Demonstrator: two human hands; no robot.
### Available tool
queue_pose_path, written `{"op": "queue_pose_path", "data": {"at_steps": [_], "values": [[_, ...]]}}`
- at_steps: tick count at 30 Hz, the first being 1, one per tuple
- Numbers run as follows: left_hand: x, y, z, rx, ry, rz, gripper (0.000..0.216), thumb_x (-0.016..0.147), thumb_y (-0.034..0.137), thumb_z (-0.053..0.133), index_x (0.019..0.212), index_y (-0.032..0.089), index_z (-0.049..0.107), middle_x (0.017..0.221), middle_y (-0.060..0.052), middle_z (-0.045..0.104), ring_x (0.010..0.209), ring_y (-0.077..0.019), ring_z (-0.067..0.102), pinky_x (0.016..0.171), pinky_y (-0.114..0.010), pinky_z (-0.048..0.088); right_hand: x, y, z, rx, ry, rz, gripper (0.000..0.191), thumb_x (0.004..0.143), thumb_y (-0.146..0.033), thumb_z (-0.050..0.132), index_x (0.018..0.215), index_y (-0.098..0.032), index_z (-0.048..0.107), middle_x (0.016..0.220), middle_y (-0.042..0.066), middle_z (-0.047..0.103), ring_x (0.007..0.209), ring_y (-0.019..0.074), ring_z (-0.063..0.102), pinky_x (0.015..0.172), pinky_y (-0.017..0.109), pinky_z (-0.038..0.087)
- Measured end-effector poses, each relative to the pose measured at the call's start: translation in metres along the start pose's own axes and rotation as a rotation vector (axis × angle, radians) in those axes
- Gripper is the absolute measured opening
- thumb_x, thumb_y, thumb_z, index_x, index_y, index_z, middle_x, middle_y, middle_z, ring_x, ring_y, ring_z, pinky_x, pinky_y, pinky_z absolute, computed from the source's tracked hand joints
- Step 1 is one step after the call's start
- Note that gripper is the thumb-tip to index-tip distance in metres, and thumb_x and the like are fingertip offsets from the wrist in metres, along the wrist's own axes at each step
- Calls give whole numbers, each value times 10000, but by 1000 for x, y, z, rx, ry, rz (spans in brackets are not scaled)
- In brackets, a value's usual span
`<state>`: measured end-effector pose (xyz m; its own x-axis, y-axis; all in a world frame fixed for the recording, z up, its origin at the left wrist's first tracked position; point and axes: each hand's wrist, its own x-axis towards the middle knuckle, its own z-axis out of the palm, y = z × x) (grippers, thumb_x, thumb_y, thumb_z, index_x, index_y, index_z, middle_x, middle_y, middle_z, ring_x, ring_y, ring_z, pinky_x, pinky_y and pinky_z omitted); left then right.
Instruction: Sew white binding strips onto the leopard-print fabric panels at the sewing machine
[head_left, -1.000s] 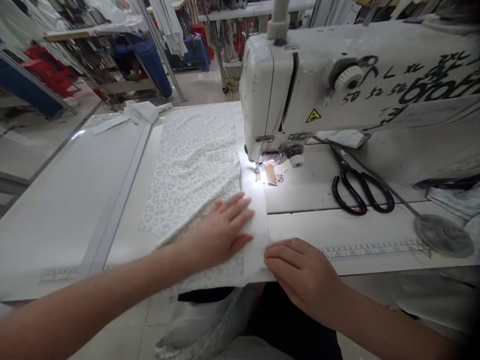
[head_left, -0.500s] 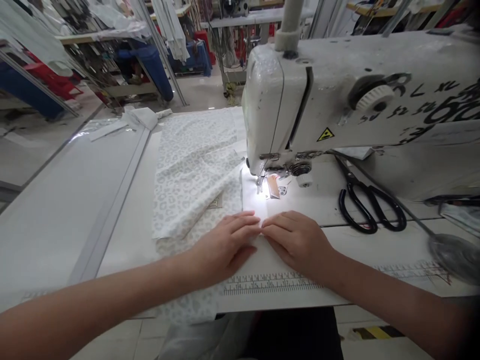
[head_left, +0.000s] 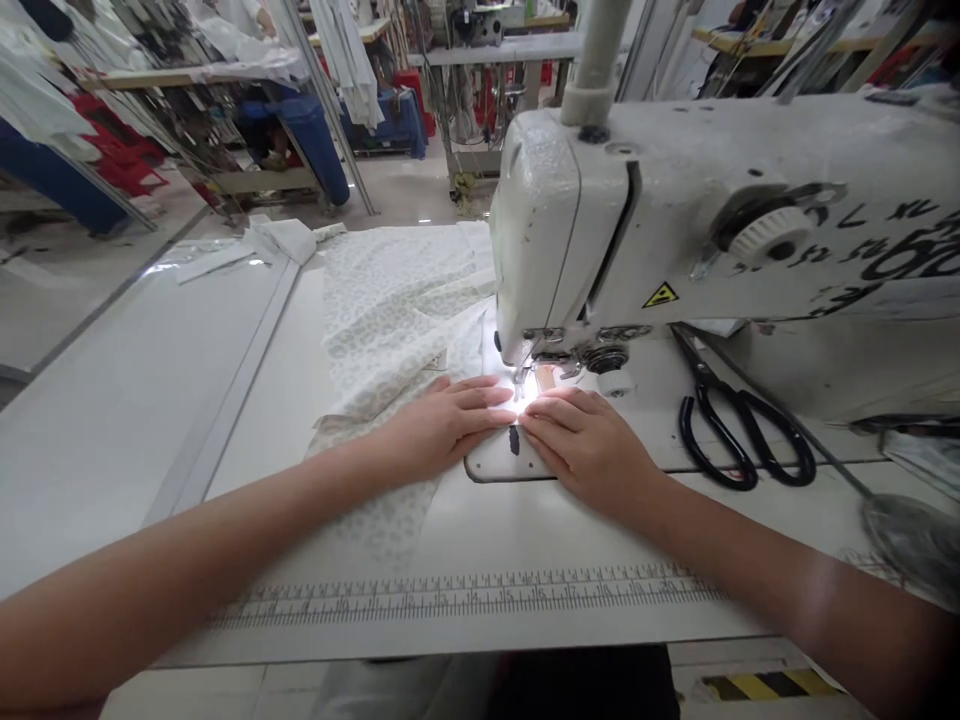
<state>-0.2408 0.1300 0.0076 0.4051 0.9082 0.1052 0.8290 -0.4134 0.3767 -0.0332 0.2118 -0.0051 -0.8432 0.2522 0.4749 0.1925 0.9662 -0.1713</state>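
A pale leopard-print fabric (head_left: 390,310) lies on the white sewing table (head_left: 150,400), bunched up beside the needle. My left hand (head_left: 442,425) lies flat on the fabric with fingers stretched toward the presser foot (head_left: 523,377). My right hand (head_left: 585,440) rests flat beside it, fingertips at the lit spot under the needle, over the metal needle plate (head_left: 495,463). The white sewing machine (head_left: 675,230) stands just behind both hands. Fingertips of the two hands almost touch.
Black scissors (head_left: 739,425) lie right of the machine head. A printed ruler (head_left: 465,595) runs along the table's front edge. A round metal disc (head_left: 911,540) sits at the far right. Folded white pieces (head_left: 281,238) lie at the table's back. Workshop racks stand beyond.
Both hands have slid the fabric forward, away from the table's front edge, until their fingertips reach the needle. The fabric has bunched up behind the machine head.
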Motion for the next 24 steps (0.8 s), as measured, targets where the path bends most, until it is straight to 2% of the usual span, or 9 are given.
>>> {"op": "queue_pose_path", "data": {"at_steps": [7,24], "values": [[12,-13,-5,35,-14,-21,334,961,284,335,1231,258,529,1345,-34,491,1276,-207,391,998,-414,347,-4,3,4,-35,-14,60,255,884,-188,484,1090,-128,621,1058,112,645,985,260,555,858,428,430],[14,-17,-4,48,46,-53,330,950,277,357,1219,248,546,1271,-52,544,1210,-213,445,961,-404,360,-6,2,1,27,30,95,227,880,-147,458,1056,-127,600,1050,104,654,952,238,566,848,418,448]]}}
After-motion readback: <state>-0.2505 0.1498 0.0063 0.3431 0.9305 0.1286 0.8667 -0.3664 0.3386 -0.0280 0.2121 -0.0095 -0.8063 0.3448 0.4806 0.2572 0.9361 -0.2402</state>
